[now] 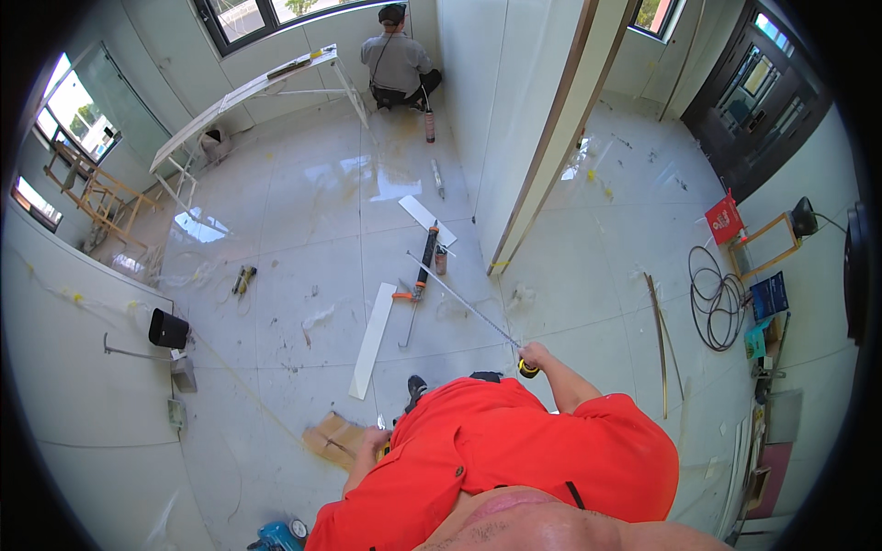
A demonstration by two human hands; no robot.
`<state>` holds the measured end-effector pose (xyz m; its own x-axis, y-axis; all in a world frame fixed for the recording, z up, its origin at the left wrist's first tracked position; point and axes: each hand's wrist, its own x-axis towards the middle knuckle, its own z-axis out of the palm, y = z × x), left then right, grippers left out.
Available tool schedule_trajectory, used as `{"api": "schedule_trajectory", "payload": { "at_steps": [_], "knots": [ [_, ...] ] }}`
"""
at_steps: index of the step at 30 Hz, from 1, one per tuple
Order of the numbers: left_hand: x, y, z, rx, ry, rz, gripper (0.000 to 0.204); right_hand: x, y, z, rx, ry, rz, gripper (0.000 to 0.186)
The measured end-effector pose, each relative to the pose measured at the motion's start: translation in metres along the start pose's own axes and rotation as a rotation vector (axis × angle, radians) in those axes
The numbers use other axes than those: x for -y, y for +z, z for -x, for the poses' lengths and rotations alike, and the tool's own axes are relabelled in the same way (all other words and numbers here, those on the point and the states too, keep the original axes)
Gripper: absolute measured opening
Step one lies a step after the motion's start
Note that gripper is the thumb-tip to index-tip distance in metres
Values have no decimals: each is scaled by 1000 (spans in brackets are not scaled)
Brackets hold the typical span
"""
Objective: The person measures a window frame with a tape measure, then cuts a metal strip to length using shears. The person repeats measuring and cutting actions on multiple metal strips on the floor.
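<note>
A pale, glossy tiled floor (303, 275) extended between light wall panels, with a partition (478, 101) standing at upper centre. The person's right hand (537, 356) lay just beyond the front of the red shirt (551, 441), its fingers curled closed around a yellow-and-black tape measure (528, 369). The extended blade (469, 308) ran obliquely to the upper left, crossing a black-and-orange caulking gun (429, 246) in this view; whether the two touched could not be determined. The left hand (372, 441) was low at the shirt's left side, near a brown sheet (333, 439) on the floor; how far its fingers were open, and whether they held anything, could not be told. One white strip (372, 344) lay left of the gun. In the background, a co-worker (395, 62) in grey faced the far wall, beside a white trestle bench (253, 89).
</note>
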<state>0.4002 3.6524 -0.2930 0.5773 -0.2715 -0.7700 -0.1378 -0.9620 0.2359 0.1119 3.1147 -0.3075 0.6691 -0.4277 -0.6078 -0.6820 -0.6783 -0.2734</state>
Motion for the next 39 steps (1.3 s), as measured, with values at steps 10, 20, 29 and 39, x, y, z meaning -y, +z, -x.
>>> {"api": "schedule_trajectory", "payload": {
  "at_steps": [10, 20, 29, 39],
  "knots": [
    [-54, -10, 5, 50, -58, 113, 55, -75, 19, 30, 72, -87, 116, 39],
    [-192, -27, -5, 109, 7, -20, 37, -186, 34, 93, 127, 18, 78, 33],
    [-307, -14, -28, 105, 179, -21, 35, -291, 75, 127, 107, 373, -203, 30],
    [-284, -49, -66, 244, 148, -234, 38, -277, 30, 107, 87, 81, 50, 35]
  ]
}}
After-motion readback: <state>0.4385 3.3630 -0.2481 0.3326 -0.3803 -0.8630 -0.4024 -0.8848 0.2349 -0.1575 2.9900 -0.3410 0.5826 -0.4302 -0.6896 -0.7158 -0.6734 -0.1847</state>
